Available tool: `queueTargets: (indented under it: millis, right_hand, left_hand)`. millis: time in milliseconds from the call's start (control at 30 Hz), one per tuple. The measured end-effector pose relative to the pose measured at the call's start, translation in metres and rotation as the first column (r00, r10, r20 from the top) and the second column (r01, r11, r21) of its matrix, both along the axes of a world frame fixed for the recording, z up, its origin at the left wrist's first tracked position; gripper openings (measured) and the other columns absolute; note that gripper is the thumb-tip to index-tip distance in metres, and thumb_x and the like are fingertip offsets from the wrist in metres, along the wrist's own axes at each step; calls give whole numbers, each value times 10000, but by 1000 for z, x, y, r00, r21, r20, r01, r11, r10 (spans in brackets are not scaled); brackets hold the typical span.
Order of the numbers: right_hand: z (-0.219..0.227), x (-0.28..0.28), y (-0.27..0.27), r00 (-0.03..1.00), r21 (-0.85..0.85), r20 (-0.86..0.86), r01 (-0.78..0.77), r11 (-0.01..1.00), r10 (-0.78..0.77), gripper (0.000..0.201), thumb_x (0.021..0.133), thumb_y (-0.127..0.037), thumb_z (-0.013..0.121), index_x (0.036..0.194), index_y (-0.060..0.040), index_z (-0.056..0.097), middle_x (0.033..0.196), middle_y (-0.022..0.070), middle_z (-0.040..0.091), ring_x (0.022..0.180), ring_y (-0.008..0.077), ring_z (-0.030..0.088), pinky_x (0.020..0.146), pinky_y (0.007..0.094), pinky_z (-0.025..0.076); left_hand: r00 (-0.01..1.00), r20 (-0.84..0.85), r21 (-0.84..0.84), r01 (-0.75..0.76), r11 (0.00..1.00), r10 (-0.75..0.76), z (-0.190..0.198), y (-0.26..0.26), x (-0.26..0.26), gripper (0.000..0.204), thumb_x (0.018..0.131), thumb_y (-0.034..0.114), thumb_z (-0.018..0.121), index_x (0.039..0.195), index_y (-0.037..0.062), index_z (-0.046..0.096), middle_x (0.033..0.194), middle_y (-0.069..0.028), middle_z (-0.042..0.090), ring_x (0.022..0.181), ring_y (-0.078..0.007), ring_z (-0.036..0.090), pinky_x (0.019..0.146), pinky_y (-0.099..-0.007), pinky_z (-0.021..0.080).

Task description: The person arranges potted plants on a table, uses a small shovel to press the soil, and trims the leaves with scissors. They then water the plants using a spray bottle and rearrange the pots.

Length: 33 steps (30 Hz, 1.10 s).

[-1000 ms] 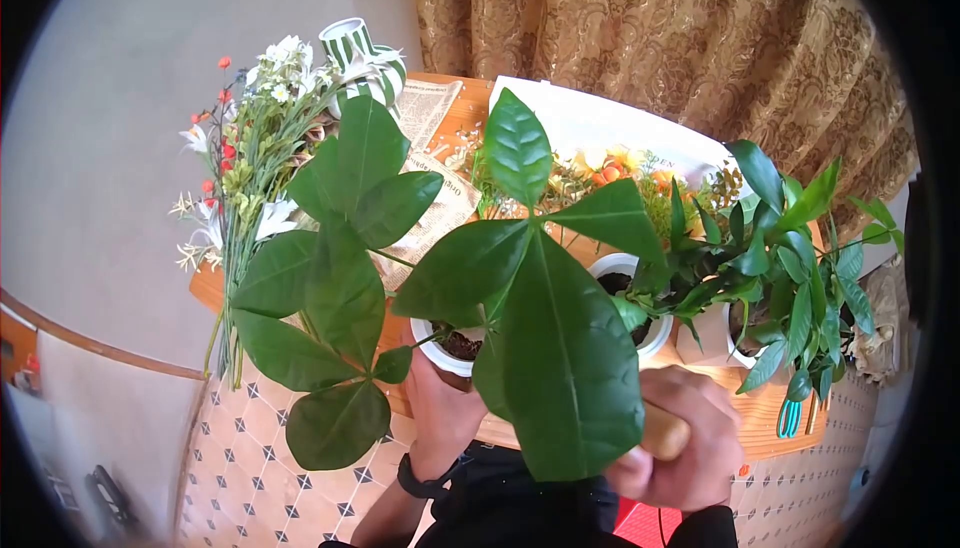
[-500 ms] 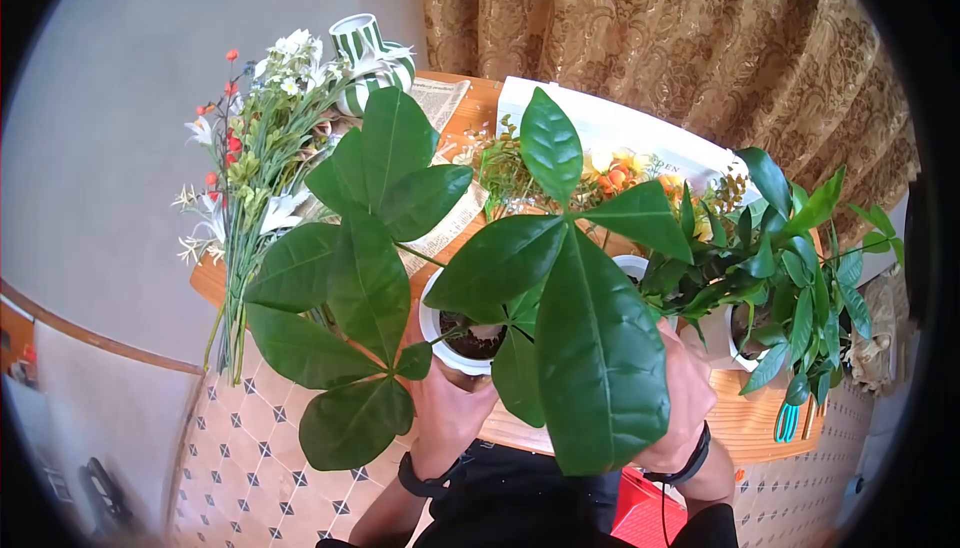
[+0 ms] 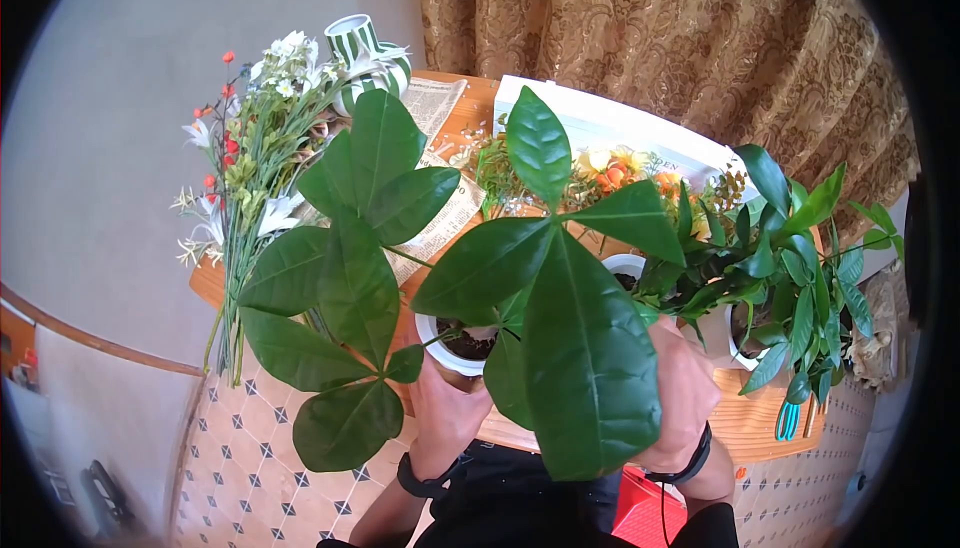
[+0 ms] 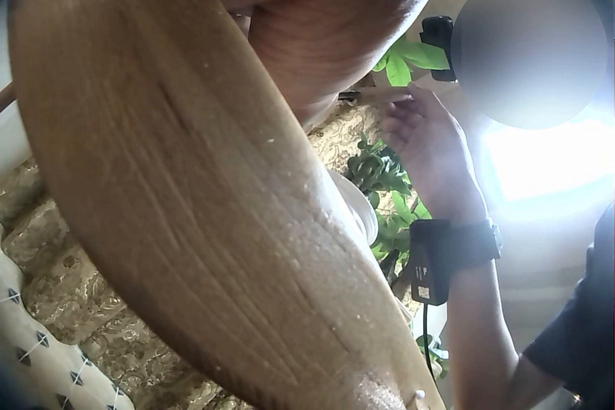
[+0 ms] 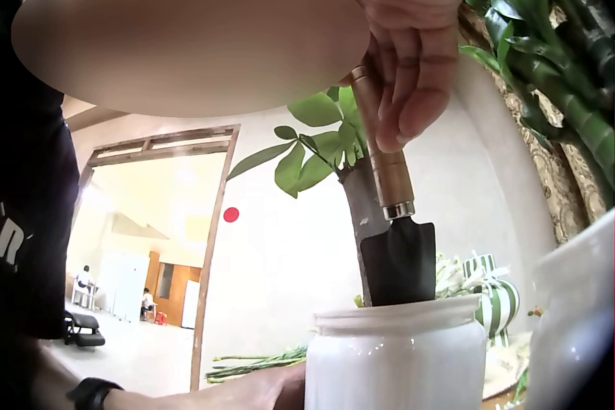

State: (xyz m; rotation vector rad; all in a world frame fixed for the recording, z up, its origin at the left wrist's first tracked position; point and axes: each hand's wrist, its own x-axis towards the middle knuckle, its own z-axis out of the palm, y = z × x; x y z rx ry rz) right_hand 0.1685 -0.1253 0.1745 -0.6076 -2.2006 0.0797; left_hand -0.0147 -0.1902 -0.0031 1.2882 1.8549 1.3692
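"Brown curtain [image 3: 650,28] at the back, then a wooden table [image 3: 760,428]. Why so crowded near the body?"

"Likely for easy reach: broad-leaved plant [image 3: 345,293] upright in a white pot [image 5: 394,362], with another pot [image 3: 625,266] beside it. Flower bundle [image 3: 240,208] off at the left end, probably to keep out of the way."

"And the hands?"

"Left hand [image 3: 445,413] curved round the near side of the white pot, fingertips hidden, seemingly to steady it. Cannot tell how tightly. Right hand [image 3: 685,393] with fingers curled round the handle [image 5: 389,174] of a small trowel [image 5: 399,261]. Black blade downward inside the rim, close beside the trunk [image 5: 360,223], perhaps to get at the soil [image 3: 470,345] without hurting the plant."

"Compared with a second earlier?"

"Leaves and white pot slightly farther right in the head view, maybe just from a turn of the head. Left hand on the same side as before. Right hand farther forward, over the table, wristband [image 3: 692,458] now showing. Handle in sight back then, now hidden from above behind the biggest leaf [image 3: 590,368]; visible only from the right wrist."
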Motion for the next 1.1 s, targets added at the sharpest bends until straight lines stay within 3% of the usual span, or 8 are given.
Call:
queueTargets:
  millis: [133,200,233,433,600,967,1033,1100]
  right_hand:
    - [-3,1,1,999,74,-52,9,997,-6,369,866,-115,768,1074,103,555,786,159,628,565,273,624,502,357,506]
    - [-3,3,-2,1000,-83,7,-11,997,11,372,869,-111,764,1088,102,552,801,164,637,576,277,634,509,359,512]
    - [-3,2,-2,1000,-82,7,-10,997,11,372,869,-111,764,1088,102,552,801,164,637,576,277,634,509,359,512]
    - [0,2,3,998,40,-63,-9,999,11,375,872,-109,762,1101,100,553,820,164,647,587,275,643,512,356,517]
    - [2,-1,1,997,-26,-72,-7,1000,5,388,870,-107,767,1111,108,552,804,158,639,589,275,643,514,350,516]
    - [0,-2,5,997,33,-71,17,999,-15,397,870,-110,776,1127,101,559,798,152,638,588,263,644,509,346,509]
    - [1,-2,5,996,36,-86,25,999,-22,398,871,-110,776,1131,100,560,797,150,639,588,262,644,509,346,508]
    - [0,-2,6,998,19,-63,8,1000,-7,404,873,-112,777,1138,99,557,805,156,649,595,263,651,511,346,511]
  left_hand:
    - [999,49,2,-8,1000,8,-3,-1,0,781,708,306,928,1284,-32,523,1161,-184,664,1077,-344,655,932,-446,501]
    - [999,39,-9,-19,1000,19,2,-1,0,827,705,311,930,1318,-32,495,1195,-198,644,1102,-355,641,943,-453,494]
    - [999,29,-20,-30,999,31,4,-1,0,872,702,316,932,1352,-33,466,1230,-211,624,1127,-366,626,954,-459,488]
    - [996,7,-71,-89,994,89,-2,-5,2,1036,700,317,933,1464,-44,334,1322,-257,544,1198,-410,566,994,-482,460]
    - [997,53,-50,-53,997,55,-7,-3,0,1012,702,301,930,1453,-47,348,1317,-250,546,1200,-406,563,1004,-482,452]
    - [999,36,-39,-36,999,37,7,-1,0,987,695,273,933,1439,-39,365,1359,-229,507,1224,-388,541,1034,-474,431]
    - [987,157,-40,-6,999,12,-1,-1,-1,975,698,275,932,1430,-40,369,1361,-232,505,1231,-387,537,1035,-471,431]
    - [991,133,-46,-9,999,15,1,-2,-1,970,698,273,932,1426,-40,373,1354,-228,513,1219,-383,548,1029,-469,437]
